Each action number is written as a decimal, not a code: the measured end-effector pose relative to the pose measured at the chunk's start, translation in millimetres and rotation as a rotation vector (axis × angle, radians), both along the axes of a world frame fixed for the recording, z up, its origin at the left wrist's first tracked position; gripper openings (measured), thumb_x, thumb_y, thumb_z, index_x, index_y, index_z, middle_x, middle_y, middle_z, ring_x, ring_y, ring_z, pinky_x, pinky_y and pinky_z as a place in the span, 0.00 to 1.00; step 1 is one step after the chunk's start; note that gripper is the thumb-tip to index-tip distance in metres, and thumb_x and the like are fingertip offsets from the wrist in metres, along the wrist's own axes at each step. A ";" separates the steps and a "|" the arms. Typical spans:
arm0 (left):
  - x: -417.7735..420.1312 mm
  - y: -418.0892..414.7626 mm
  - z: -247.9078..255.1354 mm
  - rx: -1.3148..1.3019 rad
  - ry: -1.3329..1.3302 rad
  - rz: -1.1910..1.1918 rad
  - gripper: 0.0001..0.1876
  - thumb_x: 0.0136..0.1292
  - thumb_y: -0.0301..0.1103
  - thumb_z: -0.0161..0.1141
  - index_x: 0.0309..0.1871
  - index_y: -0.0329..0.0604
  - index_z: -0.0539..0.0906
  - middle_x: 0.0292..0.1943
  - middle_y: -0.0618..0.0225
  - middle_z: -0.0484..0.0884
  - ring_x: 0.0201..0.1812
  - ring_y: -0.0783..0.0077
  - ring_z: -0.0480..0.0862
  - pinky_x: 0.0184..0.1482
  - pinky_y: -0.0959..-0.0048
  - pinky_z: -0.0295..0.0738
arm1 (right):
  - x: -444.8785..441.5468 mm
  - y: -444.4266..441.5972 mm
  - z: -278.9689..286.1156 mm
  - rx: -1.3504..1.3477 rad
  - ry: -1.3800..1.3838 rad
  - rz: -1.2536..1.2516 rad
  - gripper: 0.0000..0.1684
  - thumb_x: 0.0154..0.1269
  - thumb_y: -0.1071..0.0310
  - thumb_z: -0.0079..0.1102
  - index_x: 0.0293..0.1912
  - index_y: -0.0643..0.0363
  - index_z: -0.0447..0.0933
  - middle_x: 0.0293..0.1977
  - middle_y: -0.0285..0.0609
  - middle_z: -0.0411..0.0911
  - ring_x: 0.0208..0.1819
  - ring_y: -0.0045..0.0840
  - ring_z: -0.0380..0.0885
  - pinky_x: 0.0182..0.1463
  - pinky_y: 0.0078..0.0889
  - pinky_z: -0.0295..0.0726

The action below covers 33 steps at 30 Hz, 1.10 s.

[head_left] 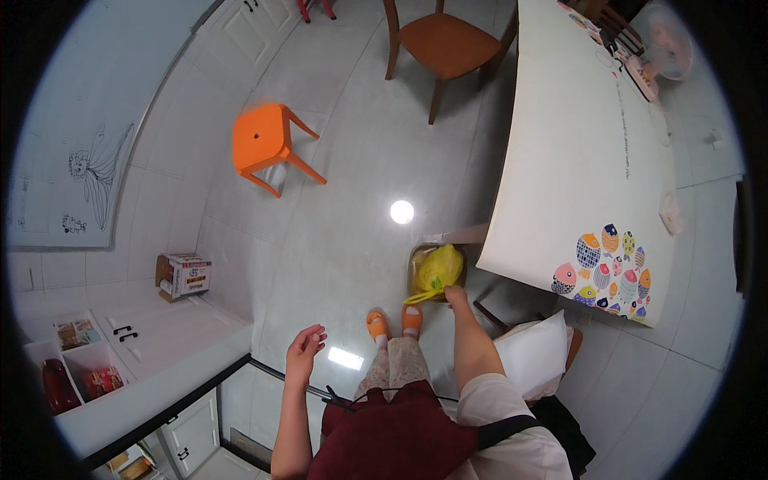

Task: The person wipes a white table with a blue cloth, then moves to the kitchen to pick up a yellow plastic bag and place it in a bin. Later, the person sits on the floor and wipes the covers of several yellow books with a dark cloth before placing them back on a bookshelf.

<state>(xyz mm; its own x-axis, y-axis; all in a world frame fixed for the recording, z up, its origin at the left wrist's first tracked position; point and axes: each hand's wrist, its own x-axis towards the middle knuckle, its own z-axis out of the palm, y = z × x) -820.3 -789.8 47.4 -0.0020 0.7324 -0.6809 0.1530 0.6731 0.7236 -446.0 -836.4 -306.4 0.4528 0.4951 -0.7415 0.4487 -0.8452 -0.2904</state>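
A tied yellow plastic bag sits inside a trash bin on the floor, just beyond my orange slippers and beside the table's near corner. My right hand reaches down to the bin's near right edge, where the bag's looped yellow handles meet my fingers; whether it grips the bag or the rim is hard to tell. To the left, my left hand hangs in the air over the floor, fingers loosely bent and apart, holding nothing.
A white-covered table with printed fish stands on the right. A chair holding white material is at lower right. An orange stool and a brown wooden chair stand farther off. White cabinets line the left, with a cardboard box on top.
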 end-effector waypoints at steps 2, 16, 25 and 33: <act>9.2 8.8 10.6 0.022 -0.039 0.021 0.16 0.70 0.34 0.52 0.56 0.34 0.76 0.52 0.61 0.80 0.52 0.69 0.80 0.53 0.73 0.75 | 0.8 7.8 15.8 -0.038 0.069 0.033 0.25 0.67 0.51 0.47 0.43 0.65 0.79 0.37 0.48 0.81 0.34 0.35 0.79 0.31 0.39 0.78; 28.5 84.7 91.3 0.215 -0.200 0.080 0.15 0.71 0.31 0.49 0.56 0.32 0.75 0.51 0.57 0.80 0.51 0.68 0.81 0.54 0.72 0.76 | -13.4 90.9 291.7 0.288 0.626 0.745 0.25 0.66 0.50 0.54 0.58 0.51 0.74 0.49 0.49 0.79 0.52 0.37 0.77 0.57 0.31 0.73; 7.9 212.7 119.5 0.332 -0.295 0.205 0.14 0.71 0.31 0.49 0.54 0.32 0.76 0.50 0.57 0.81 0.49 0.67 0.82 0.52 0.73 0.78 | 5.0 206.7 554.0 0.384 0.450 1.623 0.49 0.53 0.63 0.66 0.71 0.41 0.53 0.67 0.46 0.60 0.65 0.40 0.62 0.63 0.44 0.64; -32.8 390.6 130.4 0.494 -0.328 0.253 0.14 0.71 0.32 0.50 0.52 0.32 0.77 0.47 0.57 0.82 0.48 0.68 0.83 0.49 0.74 0.79 | -29.1 296.2 722.1 0.621 1.239 1.492 0.42 0.66 0.32 0.39 0.65 0.54 0.67 0.71 0.60 0.43 0.72 0.54 0.41 0.69 0.59 0.41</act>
